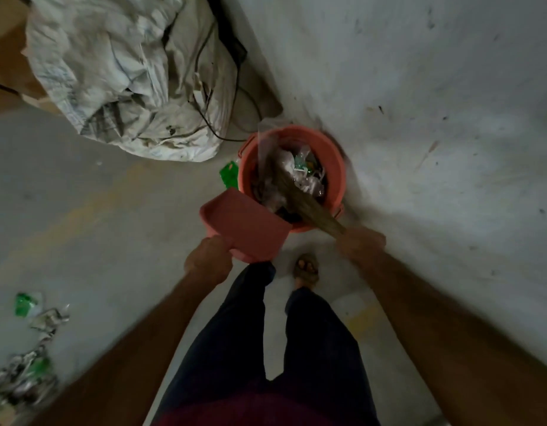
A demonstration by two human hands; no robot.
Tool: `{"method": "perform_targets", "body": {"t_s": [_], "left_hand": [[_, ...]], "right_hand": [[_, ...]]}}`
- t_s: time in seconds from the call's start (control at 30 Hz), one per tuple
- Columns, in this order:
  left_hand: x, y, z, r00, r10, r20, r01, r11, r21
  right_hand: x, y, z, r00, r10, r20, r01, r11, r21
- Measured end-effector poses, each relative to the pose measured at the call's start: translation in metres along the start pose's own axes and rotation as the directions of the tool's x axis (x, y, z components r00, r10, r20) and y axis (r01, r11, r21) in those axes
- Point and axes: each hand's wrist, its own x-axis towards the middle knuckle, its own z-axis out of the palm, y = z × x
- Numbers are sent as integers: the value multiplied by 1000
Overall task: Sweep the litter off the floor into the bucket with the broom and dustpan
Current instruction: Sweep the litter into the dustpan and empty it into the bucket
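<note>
An orange bucket stands on the floor by the wall, holding crumpled wrappers. My left hand grips the handle of a pink dustpan, which is tipped with its mouth over the bucket's near rim. My right hand is closed around a straw broom whose bristles reach down into the bucket. A pile of silver and green litter lies on the floor at the lower left. One green wrapper lies just left of the bucket.
A big crumpled white sack with a black cable across it fills the upper left, against brown cardboard. A scuffed white wall runs along the right. My legs and a sandalled foot stand below the bucket.
</note>
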Motion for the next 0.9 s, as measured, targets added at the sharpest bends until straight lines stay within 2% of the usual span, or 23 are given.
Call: {"method": "perform_targets", "body": {"t_s": [0.07, 0.2, 0.33, 0.43, 0.73, 0.83, 0.9], "left_hand": [[-1, 5, -2, 1000, 5, 21, -5, 1000, -2], [-7, 22, -19, 999, 9, 51, -8, 1000, -6], [-26, 39, -33, 998, 39, 58, -37, 999, -27], [-48, 48, -36, 998, 55, 39, -52, 997, -63], [-127, 48, 2, 987, -20, -160, 2, 994, -111], [-152, 37, 14, 964, -64, -259, 27, 989, -146], [-168, 27, 20, 943, -84, -322, 24, 983, -184]], "right_hand": [[-15, 6, -11, 999, 21, -47, -26, 995, -101], [-70, 40, -21, 993, 32, -117, -46, 992, -115], [-125, 81, -22, 996, -40, -79, 25, 983, -183], [-163, 109, -9, 991, -49, -121, 41, 997, -73], [-216, 160, 23, 978, -92, -188, 103, 994, 49], [-229, 162, 24, 961, -170, -216, 195, 976, 99], [-238, 155, 22, 951, -227, -211, 247, 966, 73]]}}
